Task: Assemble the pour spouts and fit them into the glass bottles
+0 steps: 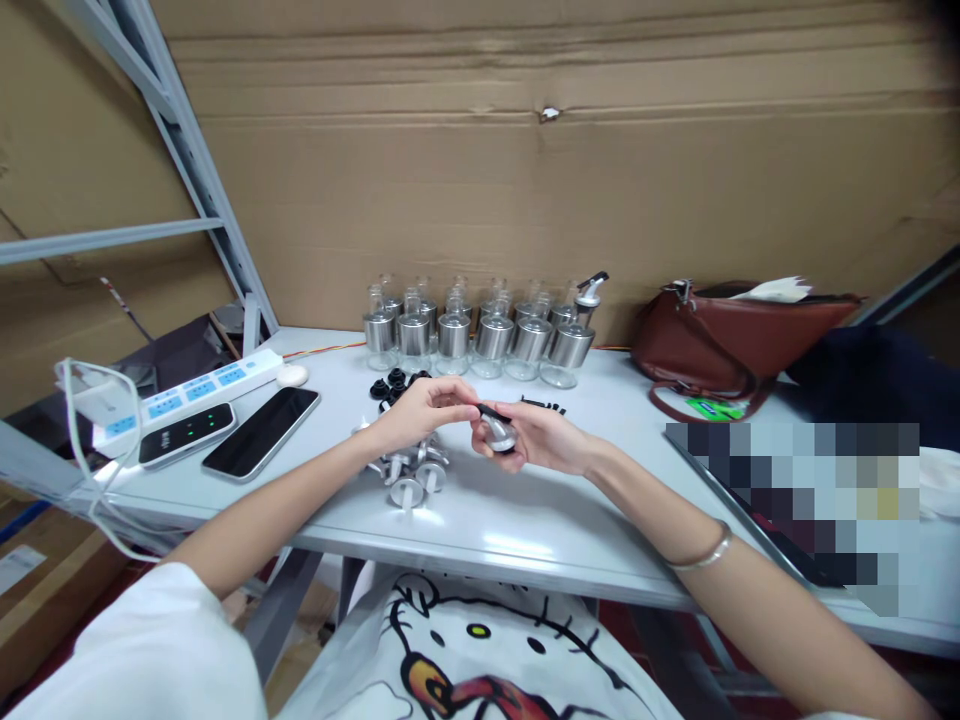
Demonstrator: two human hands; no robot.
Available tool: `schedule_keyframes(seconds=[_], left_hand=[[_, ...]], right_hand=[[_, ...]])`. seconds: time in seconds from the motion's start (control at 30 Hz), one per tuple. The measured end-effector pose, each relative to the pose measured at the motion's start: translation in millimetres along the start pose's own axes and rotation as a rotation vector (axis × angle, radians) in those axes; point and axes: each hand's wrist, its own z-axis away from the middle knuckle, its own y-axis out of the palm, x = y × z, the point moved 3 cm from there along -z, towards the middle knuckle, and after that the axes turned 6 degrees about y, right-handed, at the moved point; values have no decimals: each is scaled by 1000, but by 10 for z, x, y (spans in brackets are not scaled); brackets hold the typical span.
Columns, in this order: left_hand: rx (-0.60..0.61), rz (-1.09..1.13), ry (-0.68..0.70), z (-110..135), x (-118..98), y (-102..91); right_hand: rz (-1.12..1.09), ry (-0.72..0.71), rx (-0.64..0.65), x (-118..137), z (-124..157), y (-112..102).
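Centrally, above the tabletop [465, 528], a silver-and-black spout [498, 432] lies between the hands, its long axis slanting from a black end at upper left to a wider silver end at lower right; the right hand [551, 437] grips its body, the left hand [431, 408] pinches the black end. Loose silver parts [407, 490] and black pieces [379, 389] lie leftward; behind, glass bottles [454, 329] stand in rows, contents indiscernible, one at right wearing a similar spout

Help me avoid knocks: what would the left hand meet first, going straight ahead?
The pour spout in the right hand; the left hand seems to touch its black flap, though depth is unclear.
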Motion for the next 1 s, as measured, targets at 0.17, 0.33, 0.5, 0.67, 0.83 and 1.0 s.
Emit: schedule_keyframes(seconds=[0.17, 0.33, 0.5, 0.67, 0.83, 1.0], left_hand=[[3, 0, 39, 13, -25, 30], [-17, 37, 20, 10, -15, 32], [-28, -42, 28, 21, -39, 38], [-56, -108, 53, 35, -69, 40], [-78, -121, 64, 37, -60, 39], [-104, 11, -22, 22, -28, 54]], right_hand=[[-42, -30, 33, 16, 18, 7], [-54, -38, 39, 0, 9, -19], [-14, -27, 26, -3, 6, -35], [-8, -51, 18, 11, 4, -22], [-10, -60, 16, 18, -1, -4], [-11, -66, 19, 27, 5, 1]])
